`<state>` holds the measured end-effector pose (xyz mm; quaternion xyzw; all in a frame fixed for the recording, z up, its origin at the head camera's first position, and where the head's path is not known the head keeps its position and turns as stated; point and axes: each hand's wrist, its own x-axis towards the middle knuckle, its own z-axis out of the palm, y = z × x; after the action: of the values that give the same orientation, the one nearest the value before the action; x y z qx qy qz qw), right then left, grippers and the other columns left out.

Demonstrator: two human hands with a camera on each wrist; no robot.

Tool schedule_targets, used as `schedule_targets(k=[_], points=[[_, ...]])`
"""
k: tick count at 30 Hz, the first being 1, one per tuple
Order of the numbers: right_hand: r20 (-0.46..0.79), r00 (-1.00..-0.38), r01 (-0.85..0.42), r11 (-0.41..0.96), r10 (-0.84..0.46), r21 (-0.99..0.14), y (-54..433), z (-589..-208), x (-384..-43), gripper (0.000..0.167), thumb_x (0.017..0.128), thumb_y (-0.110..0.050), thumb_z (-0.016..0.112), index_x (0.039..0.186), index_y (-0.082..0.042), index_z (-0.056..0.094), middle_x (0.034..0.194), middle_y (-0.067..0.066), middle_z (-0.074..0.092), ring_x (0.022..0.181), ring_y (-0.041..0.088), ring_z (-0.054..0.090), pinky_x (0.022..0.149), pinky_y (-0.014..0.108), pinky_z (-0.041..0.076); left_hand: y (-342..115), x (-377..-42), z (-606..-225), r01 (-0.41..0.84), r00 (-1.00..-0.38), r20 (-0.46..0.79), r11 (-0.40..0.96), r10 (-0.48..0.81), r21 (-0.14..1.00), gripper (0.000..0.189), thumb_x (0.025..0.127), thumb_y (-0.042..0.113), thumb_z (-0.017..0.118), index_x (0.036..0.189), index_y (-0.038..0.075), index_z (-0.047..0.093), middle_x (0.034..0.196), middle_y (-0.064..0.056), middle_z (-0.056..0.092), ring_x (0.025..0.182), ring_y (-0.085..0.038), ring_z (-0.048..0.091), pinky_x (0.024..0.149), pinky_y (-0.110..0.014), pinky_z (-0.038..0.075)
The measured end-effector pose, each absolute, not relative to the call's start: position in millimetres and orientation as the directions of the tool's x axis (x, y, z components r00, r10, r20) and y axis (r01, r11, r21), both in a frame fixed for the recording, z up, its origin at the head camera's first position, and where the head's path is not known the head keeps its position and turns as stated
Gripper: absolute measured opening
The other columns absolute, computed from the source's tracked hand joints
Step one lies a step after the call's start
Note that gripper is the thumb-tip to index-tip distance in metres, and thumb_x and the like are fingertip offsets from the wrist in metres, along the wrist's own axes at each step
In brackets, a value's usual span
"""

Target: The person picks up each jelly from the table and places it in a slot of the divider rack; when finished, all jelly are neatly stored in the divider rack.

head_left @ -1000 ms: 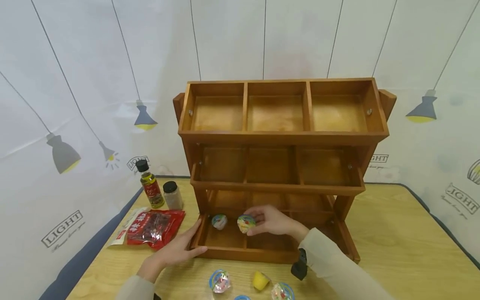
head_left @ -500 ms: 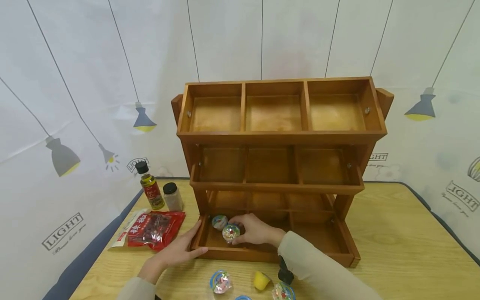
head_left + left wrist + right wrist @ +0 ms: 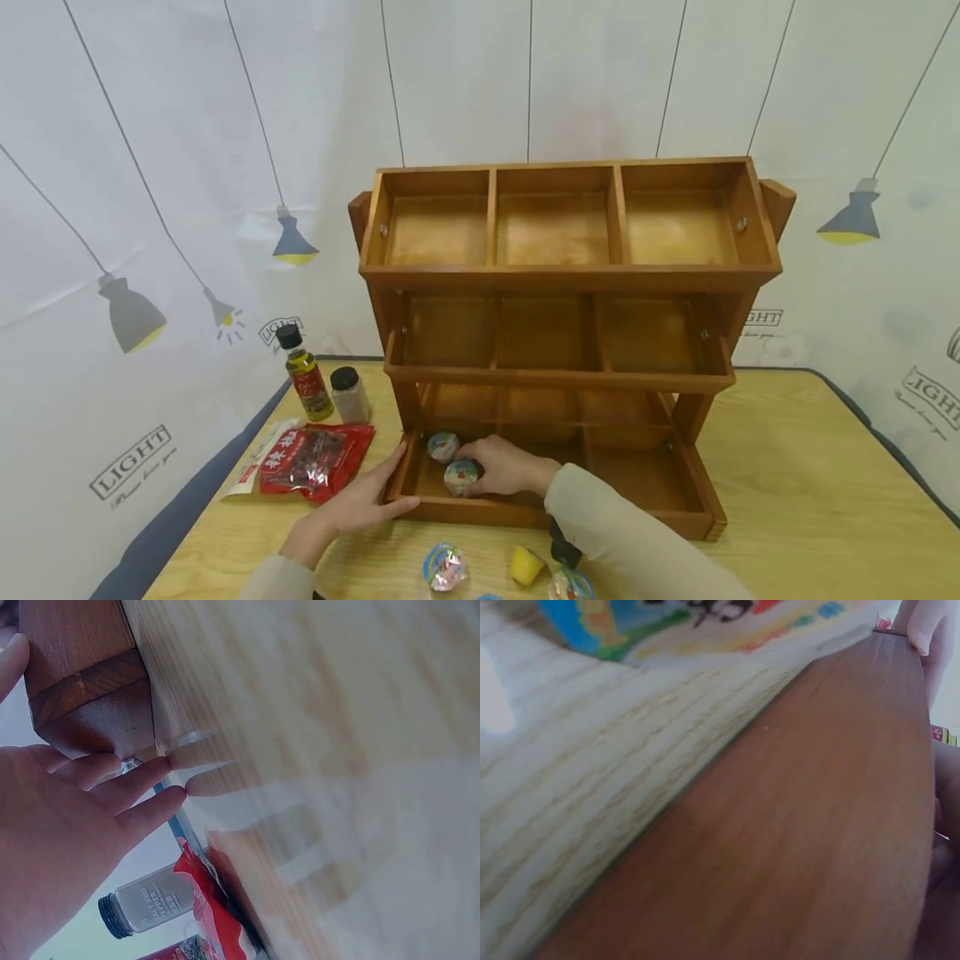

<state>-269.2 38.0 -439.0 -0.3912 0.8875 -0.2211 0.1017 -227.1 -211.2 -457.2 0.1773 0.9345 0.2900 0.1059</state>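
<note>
My right hand [image 3: 510, 468] pinches a small jelly cup [image 3: 459, 478] with a printed lid, low in the bottom left compartment of a brown wooden shelf rack [image 3: 570, 279]. A second jelly cup [image 3: 443, 447] sits just behind it in the same compartment. At the rack's lower left corner rests my left hand [image 3: 356, 507], its thumb by the front board and its fingers along the outer side. The left wrist view shows those fingers stretched out beside the wooden corner [image 3: 86, 697]. In the right wrist view, the bottom front board [image 3: 810, 802] hides most of the right hand.
Near the table's front lie a jelly cup [image 3: 444, 567], a yellow cup on its side [image 3: 526, 566] and another jelly cup [image 3: 570, 586]. Left of the rack stand an oil bottle [image 3: 308, 379] and a black-capped shaker [image 3: 350, 397], behind a red food packet [image 3: 318, 461].
My right hand has moved left and down with the jelly cup, from near the divider into the bottom left compartment. The left hand stays at the rack's corner.
</note>
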Motion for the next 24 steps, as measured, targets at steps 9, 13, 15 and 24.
schedule_targets(k=[9, 13, 15, 24], points=[[-0.005, -0.670, -0.660, 0.598, -0.743, -0.455, 43, -439, -268, 0.048, 0.076, -0.024, 0.070, 0.117, -0.005, 0.055, 0.110, 0.003, 0.061, 0.097, 0.010, 0.058, 0.083, 0.019, 0.046, -210, -227, -457, 0.261, -0.920, -0.099, 0.781, 0.380, 0.568, 0.084, 0.082, 0.051, 0.054, 0.144, 0.012, 0.014, 0.145, -0.018, 0.025, 0.127, -0.037, 0.035, 0.100, -0.051, 0.032], [0.027, -0.684, -0.658, 0.600, -0.729, -0.455, 46, -437, -267, 0.053, 0.074, -0.022, 0.072, 0.120, -0.006, 0.052, 0.115, 0.004, 0.057, 0.104, 0.015, 0.054, 0.089, 0.025, 0.045, -208, -229, -457, 0.262, -0.919, -0.098, 0.776, 0.383, 0.574, 0.083, 0.082, 0.051, 0.054, 0.144, 0.013, 0.013, 0.145, -0.017, 0.024, 0.128, -0.037, 0.033, 0.101, -0.051, 0.031], [0.044, -0.697, -0.647, 0.601, -0.716, -0.470, 48, -437, -266, 0.056, 0.073, -0.023, 0.073, 0.122, -0.006, 0.051, 0.118, 0.005, 0.055, 0.106, 0.017, 0.053, 0.090, 0.027, 0.045, -207, -229, -457, 0.260, -0.919, -0.099, 0.775, 0.382, 0.576, 0.083, 0.082, 0.051, 0.054, 0.144, 0.013, 0.014, 0.145, -0.017, 0.024, 0.129, -0.036, 0.032, 0.101, -0.051, 0.030], [0.088, -0.806, -0.433, 0.481, -0.585, -0.762, 67, -427, -250, 0.050, 0.077, -0.025, 0.069, 0.120, -0.004, 0.052, 0.119, 0.013, 0.055, 0.105, 0.025, 0.055, 0.087, 0.036, 0.047, -208, -226, -457, 0.248, -0.924, -0.100, 0.778, 0.369, 0.577, 0.084, 0.081, 0.051, 0.055, 0.144, 0.013, 0.014, 0.145, -0.016, 0.025, 0.129, -0.036, 0.031, 0.102, -0.051, 0.030]])
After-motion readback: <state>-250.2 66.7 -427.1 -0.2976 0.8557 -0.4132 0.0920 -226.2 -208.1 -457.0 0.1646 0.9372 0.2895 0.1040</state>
